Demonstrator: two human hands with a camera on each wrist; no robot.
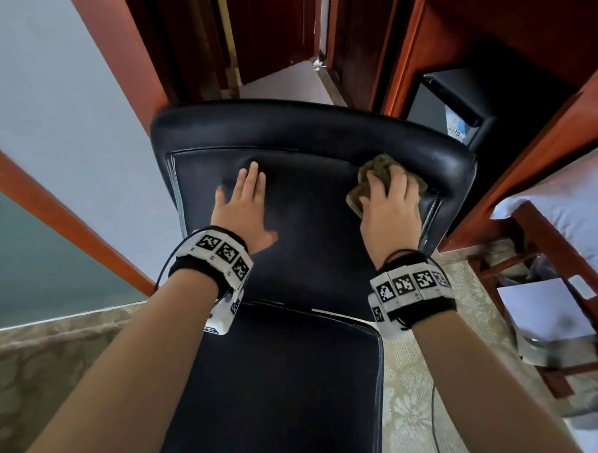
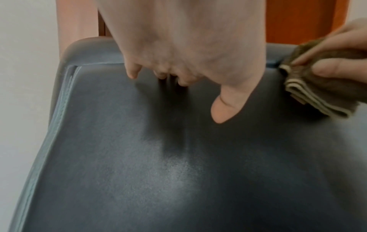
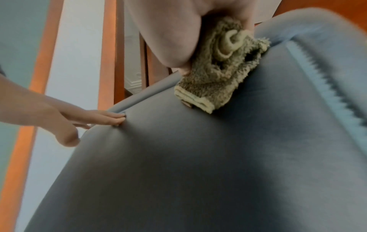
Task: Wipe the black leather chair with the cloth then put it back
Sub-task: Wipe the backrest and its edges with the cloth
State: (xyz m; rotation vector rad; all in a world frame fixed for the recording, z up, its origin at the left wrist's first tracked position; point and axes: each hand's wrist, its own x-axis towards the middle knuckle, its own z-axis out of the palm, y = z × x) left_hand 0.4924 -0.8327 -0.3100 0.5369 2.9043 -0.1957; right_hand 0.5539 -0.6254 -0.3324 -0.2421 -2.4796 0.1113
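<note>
The black leather chair [image 1: 302, 246] stands in the centre of the scene, its backrest on the far side and its seat on the near side. The cloth [image 1: 378, 180], olive-brown and folded into several layers, lies against the far right part of the backrest panel, next to the stitched seam. The right hand [image 1: 391, 205] presses the cloth to the leather, fingers and thumb curled round it. The left hand [image 1: 244, 211] rests flat on the left part of the same panel, fingers straight and together, thumb spread, holding nothing. Wrist bands with black-and-white markers [image 1: 220, 255] sit on both forearms. A patterned carpet [image 1: 39, 357] covers the floor; wooden furniture [image 1: 548, 249] stands at right
</note>
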